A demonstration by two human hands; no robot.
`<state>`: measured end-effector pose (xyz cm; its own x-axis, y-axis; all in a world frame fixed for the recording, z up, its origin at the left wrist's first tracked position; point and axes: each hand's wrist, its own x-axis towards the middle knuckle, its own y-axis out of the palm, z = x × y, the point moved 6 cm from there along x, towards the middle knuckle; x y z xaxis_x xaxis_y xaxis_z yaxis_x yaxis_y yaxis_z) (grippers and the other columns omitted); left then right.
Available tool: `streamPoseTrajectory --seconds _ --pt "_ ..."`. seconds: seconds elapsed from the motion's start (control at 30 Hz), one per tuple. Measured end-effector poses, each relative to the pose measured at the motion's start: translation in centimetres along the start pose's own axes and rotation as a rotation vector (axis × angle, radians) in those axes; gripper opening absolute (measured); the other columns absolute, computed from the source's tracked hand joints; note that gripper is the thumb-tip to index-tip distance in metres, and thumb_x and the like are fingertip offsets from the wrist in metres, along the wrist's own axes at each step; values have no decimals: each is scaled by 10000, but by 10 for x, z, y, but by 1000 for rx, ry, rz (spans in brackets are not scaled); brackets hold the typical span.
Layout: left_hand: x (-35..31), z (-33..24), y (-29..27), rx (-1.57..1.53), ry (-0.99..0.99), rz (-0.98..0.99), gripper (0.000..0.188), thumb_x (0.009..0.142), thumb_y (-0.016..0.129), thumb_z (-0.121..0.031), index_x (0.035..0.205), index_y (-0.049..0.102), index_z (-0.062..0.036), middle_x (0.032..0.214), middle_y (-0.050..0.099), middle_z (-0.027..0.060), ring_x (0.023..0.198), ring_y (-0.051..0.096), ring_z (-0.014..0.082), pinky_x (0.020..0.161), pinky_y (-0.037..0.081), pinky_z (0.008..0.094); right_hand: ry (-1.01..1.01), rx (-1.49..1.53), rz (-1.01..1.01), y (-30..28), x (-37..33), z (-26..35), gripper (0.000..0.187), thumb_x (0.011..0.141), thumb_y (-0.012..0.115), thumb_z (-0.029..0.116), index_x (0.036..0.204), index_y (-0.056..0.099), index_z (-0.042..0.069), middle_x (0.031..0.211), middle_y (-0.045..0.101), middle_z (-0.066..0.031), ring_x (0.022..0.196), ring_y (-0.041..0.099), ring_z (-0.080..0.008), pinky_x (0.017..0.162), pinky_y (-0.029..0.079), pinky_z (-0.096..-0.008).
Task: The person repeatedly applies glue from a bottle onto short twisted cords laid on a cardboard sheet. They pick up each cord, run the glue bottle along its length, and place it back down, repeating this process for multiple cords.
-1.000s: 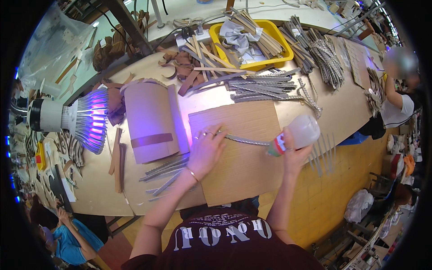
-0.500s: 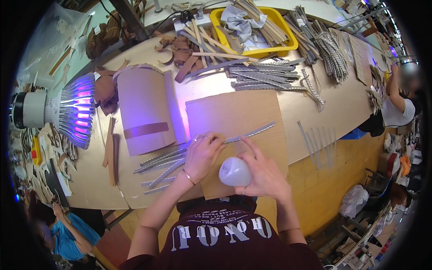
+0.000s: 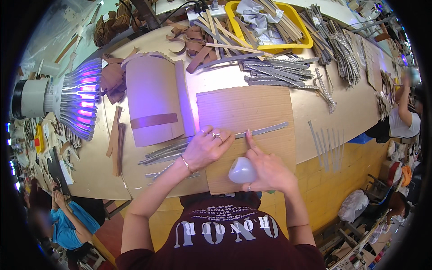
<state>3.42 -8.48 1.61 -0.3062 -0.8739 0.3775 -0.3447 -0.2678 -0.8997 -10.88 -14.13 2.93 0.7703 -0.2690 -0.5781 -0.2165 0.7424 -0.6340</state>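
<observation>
A grey strip with a braided edge point(image 3: 272, 128) lies across the corrugated cardboard sheet point(image 3: 243, 105). My left hand point(image 3: 208, 147) pinches its left part, fingers bunched together. My right hand point(image 3: 272, 171) has its index finger stretched onto the strip just beside the left fingers. Thumb and palm of that hand hold a translucent white bottle point(image 3: 241, 170), tilted over the cardboard. More grey braided strips point(image 3: 166, 151) lie to the left, partly hidden under my left forearm.
A brown-banded curved board point(image 3: 153, 96) stands left of the cardboard, beside a finned lamp point(image 3: 81, 99) glowing purple. Beyond lie a pile of braided strips point(image 3: 276, 72) and a yellow tray point(image 3: 306, 42). Thin grey strips point(image 3: 326, 146) overhang the right table edge. Other people sit at both sides.
The whole view has shifted slightly. My right index finger has come nearer the left fingers and presses on the strip, more of which shows to its right. The bottle stays in my right hand.
</observation>
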Motion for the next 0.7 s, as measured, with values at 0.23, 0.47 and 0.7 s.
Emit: streamPoseTrajectory --seconds 0.23,0.47,0.7 --pt "-4 3 5 50 185 73 299 747 585 -146 1001 659 -8 987 613 42 886 573 155 739 443 308 -14 -19 20 -1 1 -3 724 603 797 398 1098 488 -31 1525 166 -311 820 650 -473 769 542 -492" --pt "-2 7 5 78 235 104 285 742 586 -145 977 675 -13 1015 609 50 888 561 159 729 433 308 -19 1 19 -3 1 -4 701 600 815 377 1049 473 -38 1521 168 -314 821 646 -478 759 543 -490" --pt "-4 11 10 130 258 130 356 732 600 -145 1059 673 -24 1010 600 16 889 572 137 713 418 296 -13 1 43 -6 1 -3 689 595 822 359 1026 463 -42 1524 149 -316 821 642 -482 759 541 -492"
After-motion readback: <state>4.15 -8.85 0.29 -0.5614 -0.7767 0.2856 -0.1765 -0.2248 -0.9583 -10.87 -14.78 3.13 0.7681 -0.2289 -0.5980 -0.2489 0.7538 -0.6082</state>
